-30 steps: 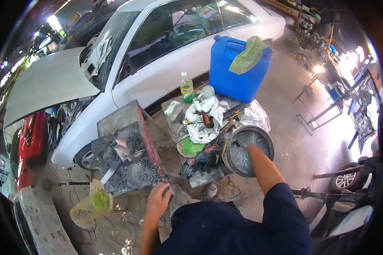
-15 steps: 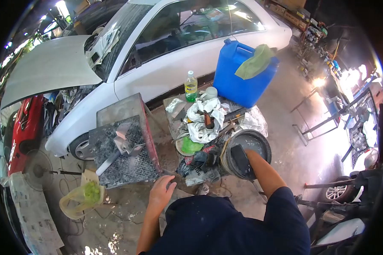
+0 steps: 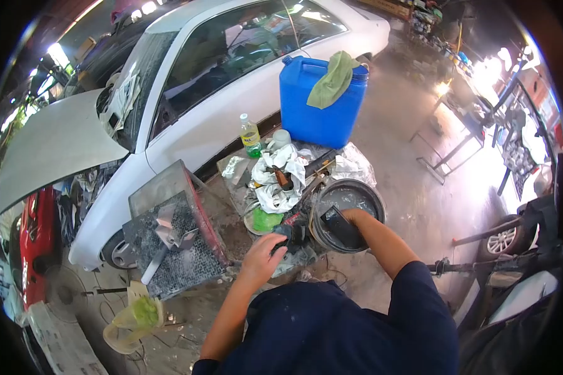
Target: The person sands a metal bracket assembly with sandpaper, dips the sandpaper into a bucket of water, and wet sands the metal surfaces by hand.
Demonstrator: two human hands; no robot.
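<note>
My right hand (image 3: 355, 220) is down inside a round black bucket (image 3: 381, 206) holding dark liquid. It grips a flat, dark rectangular block (image 3: 339, 225), which is tilted inside the rim; most of the fingers are hidden. My left hand (image 3: 261, 256) hovers at the near edge of the cluttered stand, fingers loosely bent and apart, with nothing seen in them. Just beyond its fingertips lies a black object (image 3: 291, 236) whose kind I cannot make out. A tub with bright green stuff (image 3: 268, 219) and crumpled white paper (image 3: 275, 199) lie farther back.
Behind the paper stand a bottle of green liquid (image 3: 251, 136) and a blue jerrycan (image 3: 322, 106) with a green cloth (image 3: 333, 81) on it. To the left, a dusty, patterned board (image 3: 181, 262) carries a metal part (image 3: 172, 234). A white car (image 3: 213, 112) stands behind.
My left hand has moved right and forward, from beside the patterned board to the black object. My right hand stays in the bucket with the block. The view has shifted to the right.
</note>
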